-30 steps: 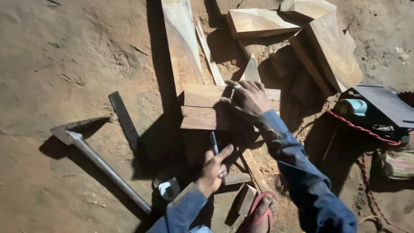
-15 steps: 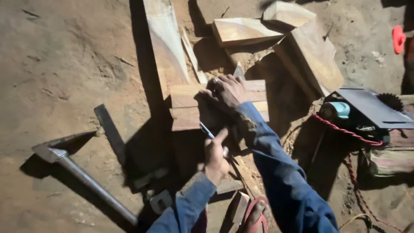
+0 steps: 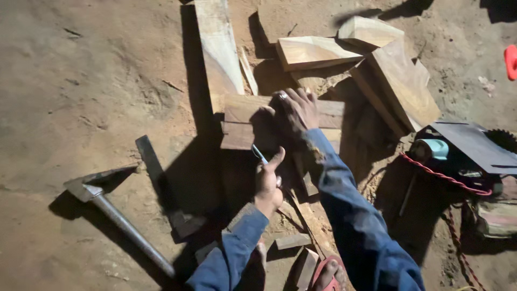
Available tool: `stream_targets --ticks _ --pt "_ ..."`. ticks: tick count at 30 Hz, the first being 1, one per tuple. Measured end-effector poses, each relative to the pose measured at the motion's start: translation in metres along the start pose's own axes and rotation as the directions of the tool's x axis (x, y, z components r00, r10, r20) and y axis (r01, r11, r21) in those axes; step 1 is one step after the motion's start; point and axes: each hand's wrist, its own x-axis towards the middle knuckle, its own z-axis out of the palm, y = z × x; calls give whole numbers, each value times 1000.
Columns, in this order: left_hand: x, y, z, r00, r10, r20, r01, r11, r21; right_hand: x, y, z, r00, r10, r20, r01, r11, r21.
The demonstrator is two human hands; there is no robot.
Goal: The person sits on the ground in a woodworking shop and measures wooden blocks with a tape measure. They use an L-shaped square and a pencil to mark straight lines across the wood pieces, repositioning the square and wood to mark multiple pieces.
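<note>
Pressing flat on a short wooden board (image 3: 242, 123), the right hand (image 3: 296, 113) is spread with its fingers open, a ring showing on one finger, so nothing is grasped by it; the board is only held down. The board lies on the sandy ground (image 3: 81, 81) just in front of the person, partly in the shadow cast by the arms. The left hand (image 3: 267, 180) is closed around a thin blue pencil (image 3: 259, 154), whose tip is pointed up towards the near edge of the board; whether the tip touches the wood cannot be told. Both arms are covered by blue sleeves (image 3: 355, 226). A long pale plank (image 3: 218, 48) is laid beyond the board, running away from the person, and several thick wooden blocks (image 3: 398, 81) are stacked to the right of it. A hammer with a metal handle (image 3: 116, 215) is seen lying on the ground to the left, well apart from the hands, with a dark flat bar (image 3: 151, 161) between it and the board. A power saw (image 3: 463, 151) with a red cord (image 3: 447, 178) is set at the right edge. Small wood offcuts (image 3: 293, 241) are scattered near the person's foot in a red sandal (image 3: 328, 272).
</note>
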Motion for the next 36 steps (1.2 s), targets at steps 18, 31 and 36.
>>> stream_targets --ticks 18,31,36 --pt "-71 -22 -148 956 281 -86 -228 894 385 -179 -97 -16 972 24 -233 -17 999 30" --pt "-34 77 -258 722 628 -291 131 288 949 -233 -131 -5 955 -151 -255 204 959 196" --pt "-23 91 -251 592 795 -136 -2 170 985 -246 -147 2 980 -187 -62 197 915 353"
